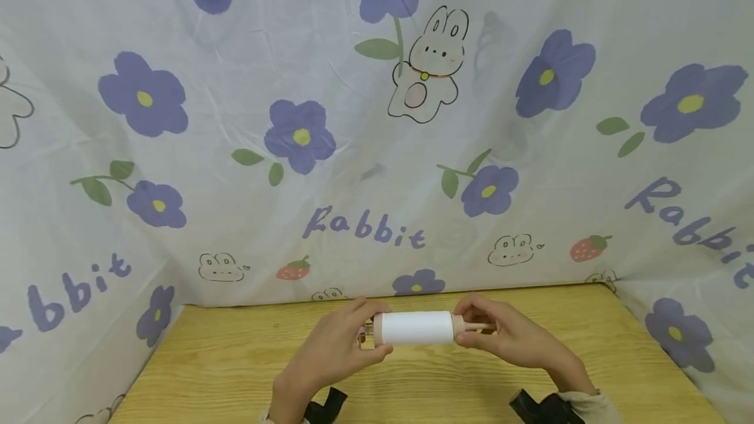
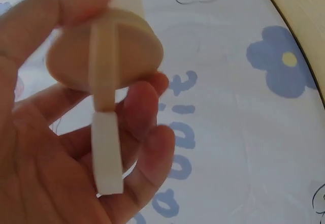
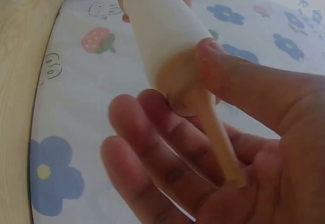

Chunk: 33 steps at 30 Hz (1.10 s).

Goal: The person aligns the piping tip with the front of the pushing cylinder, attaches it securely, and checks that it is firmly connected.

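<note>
A white cylinder (image 1: 417, 328) with beige end caps is held level between the two hands, above the wooden table. My left hand (image 1: 337, 345) grips its left end, thumb and fingers at the cap's rim. In the left wrist view the round beige cap (image 2: 139, 56) has a narrow bar (image 2: 104, 61) across its face, ending in a white block (image 2: 107, 153). My right hand (image 1: 515, 335) pinches the right cap between thumb and fingers. From that cap a thin beige stick (image 3: 218, 137) runs into the right palm.
The yellow wooden table (image 1: 235, 365) lies below the hands. A white cloth (image 1: 247, 77) printed with purple flowers and rabbits hangs behind it and at the sides. Black mounts (image 1: 544, 407) sit at both wrists.
</note>
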Each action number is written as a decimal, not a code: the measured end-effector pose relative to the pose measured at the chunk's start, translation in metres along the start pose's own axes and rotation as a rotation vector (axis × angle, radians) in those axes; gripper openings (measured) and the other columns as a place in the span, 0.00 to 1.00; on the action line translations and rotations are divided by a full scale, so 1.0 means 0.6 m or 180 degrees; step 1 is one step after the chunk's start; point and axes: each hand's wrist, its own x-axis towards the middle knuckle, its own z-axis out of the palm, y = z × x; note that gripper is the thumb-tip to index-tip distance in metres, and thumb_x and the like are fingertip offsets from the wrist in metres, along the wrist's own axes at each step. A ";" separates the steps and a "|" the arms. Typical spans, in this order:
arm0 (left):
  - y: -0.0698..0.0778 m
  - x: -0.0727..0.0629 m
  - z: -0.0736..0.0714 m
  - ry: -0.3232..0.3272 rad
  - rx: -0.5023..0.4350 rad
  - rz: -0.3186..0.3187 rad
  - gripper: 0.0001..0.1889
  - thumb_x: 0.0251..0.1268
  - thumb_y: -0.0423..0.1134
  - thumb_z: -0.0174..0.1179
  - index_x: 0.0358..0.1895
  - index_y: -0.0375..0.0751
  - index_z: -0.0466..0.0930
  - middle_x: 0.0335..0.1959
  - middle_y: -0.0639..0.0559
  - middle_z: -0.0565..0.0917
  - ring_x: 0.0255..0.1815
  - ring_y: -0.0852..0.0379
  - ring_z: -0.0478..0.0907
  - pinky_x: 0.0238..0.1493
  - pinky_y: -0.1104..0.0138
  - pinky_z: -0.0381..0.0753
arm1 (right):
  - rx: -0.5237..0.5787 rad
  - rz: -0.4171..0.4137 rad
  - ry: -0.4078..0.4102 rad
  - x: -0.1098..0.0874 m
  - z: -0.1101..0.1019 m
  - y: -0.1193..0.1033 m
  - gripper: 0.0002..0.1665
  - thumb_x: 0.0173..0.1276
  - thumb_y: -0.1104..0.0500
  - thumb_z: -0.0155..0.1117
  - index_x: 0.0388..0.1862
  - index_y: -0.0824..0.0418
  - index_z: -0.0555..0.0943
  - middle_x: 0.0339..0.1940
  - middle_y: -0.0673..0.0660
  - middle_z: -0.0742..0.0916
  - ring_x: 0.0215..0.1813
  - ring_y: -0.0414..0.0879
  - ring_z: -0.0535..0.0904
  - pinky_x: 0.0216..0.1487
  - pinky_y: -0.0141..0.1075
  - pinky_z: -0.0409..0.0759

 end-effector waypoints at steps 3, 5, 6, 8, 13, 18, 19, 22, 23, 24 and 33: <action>-0.008 0.004 0.010 -0.0098 0.0015 -0.0059 0.21 0.59 0.51 0.70 0.55 0.53 0.79 0.49 0.57 0.84 0.38 0.64 0.77 0.35 0.70 0.77 | 0.0140 0.0112 -0.0031 0.003 -0.001 0.012 0.15 0.76 0.58 0.58 0.58 0.62 0.73 0.52 0.64 0.83 0.48 0.39 0.83 0.43 0.37 0.84; -0.019 0.009 0.021 -0.0225 -0.0029 -0.0137 0.22 0.60 0.52 0.69 0.57 0.53 0.79 0.50 0.56 0.84 0.40 0.63 0.79 0.37 0.68 0.79 | 0.0149 0.0217 -0.0059 0.006 -0.002 0.023 0.17 0.76 0.57 0.58 0.59 0.63 0.74 0.54 0.65 0.83 0.50 0.39 0.83 0.44 0.37 0.83; -0.025 0.012 0.028 -0.0305 -0.0071 -0.0190 0.23 0.60 0.53 0.69 0.57 0.53 0.79 0.51 0.56 0.84 0.42 0.62 0.80 0.38 0.67 0.80 | 0.0138 0.0261 -0.0070 0.008 -0.001 0.030 0.17 0.76 0.56 0.58 0.59 0.63 0.74 0.54 0.65 0.83 0.50 0.40 0.83 0.44 0.37 0.83; -0.040 0.017 0.043 -0.0476 -0.0119 -0.0307 0.24 0.60 0.53 0.70 0.58 0.54 0.78 0.51 0.55 0.84 0.43 0.61 0.81 0.40 0.65 0.81 | 0.0073 0.0335 -0.0102 0.012 0.004 0.047 0.17 0.76 0.54 0.59 0.58 0.62 0.75 0.53 0.63 0.84 0.50 0.40 0.83 0.45 0.36 0.83; -0.068 0.022 0.076 -0.0848 -0.0131 -0.0522 0.25 0.57 0.52 0.72 0.57 0.52 0.79 0.47 0.56 0.83 0.41 0.62 0.79 0.40 0.63 0.80 | -0.0166 0.0421 -0.0315 0.027 0.027 0.091 0.14 0.74 0.53 0.62 0.51 0.60 0.76 0.47 0.56 0.87 0.46 0.38 0.82 0.46 0.34 0.80; -0.081 0.019 0.095 -0.1167 -0.0146 -0.0743 0.25 0.54 0.47 0.75 0.55 0.49 0.81 0.42 0.56 0.84 0.38 0.62 0.77 0.40 0.63 0.80 | -0.0357 0.0547 -0.0425 0.033 0.049 0.115 0.12 0.71 0.55 0.65 0.47 0.59 0.77 0.44 0.55 0.88 0.44 0.39 0.82 0.43 0.33 0.79; -0.082 0.018 0.098 -0.1216 -0.0149 -0.0795 0.24 0.54 0.45 0.75 0.54 0.48 0.81 0.40 0.55 0.84 0.36 0.61 0.77 0.38 0.63 0.79 | -0.0433 0.0591 -0.0412 0.033 0.053 0.117 0.12 0.70 0.55 0.66 0.47 0.58 0.77 0.44 0.55 0.88 0.44 0.40 0.82 0.42 0.33 0.78; -0.086 0.016 0.103 -0.1324 -0.0124 -0.0962 0.19 0.58 0.41 0.72 0.52 0.47 0.81 0.34 0.55 0.83 0.31 0.61 0.75 0.35 0.63 0.77 | -0.0593 0.0716 -0.0381 0.031 0.061 0.124 0.11 0.68 0.56 0.68 0.45 0.57 0.79 0.43 0.53 0.87 0.42 0.40 0.81 0.41 0.34 0.78; -0.087 0.016 0.103 -0.1334 -0.0096 -0.0989 0.17 0.59 0.40 0.71 0.51 0.46 0.81 0.33 0.55 0.82 0.30 0.60 0.74 0.34 0.62 0.77 | -0.0637 0.0758 -0.0370 0.031 0.064 0.126 0.10 0.68 0.56 0.68 0.45 0.56 0.79 0.42 0.52 0.87 0.41 0.39 0.80 0.41 0.34 0.78; -0.088 0.016 0.104 -0.1326 -0.0061 -0.0999 0.16 0.60 0.40 0.70 0.51 0.46 0.81 0.33 0.54 0.82 0.30 0.60 0.75 0.34 0.62 0.77 | -0.0671 0.0794 -0.0369 0.031 0.066 0.128 0.09 0.68 0.56 0.67 0.45 0.56 0.79 0.41 0.51 0.87 0.40 0.38 0.80 0.40 0.34 0.78; -0.102 0.013 0.093 -0.1205 -0.0115 -0.1083 0.26 0.61 0.49 0.70 0.59 0.43 0.78 0.53 0.42 0.82 0.46 0.48 0.80 0.47 0.50 0.80 | -0.0894 0.0892 -0.0283 0.032 0.065 0.130 0.10 0.70 0.53 0.66 0.44 0.56 0.80 0.39 0.49 0.85 0.37 0.41 0.77 0.39 0.37 0.76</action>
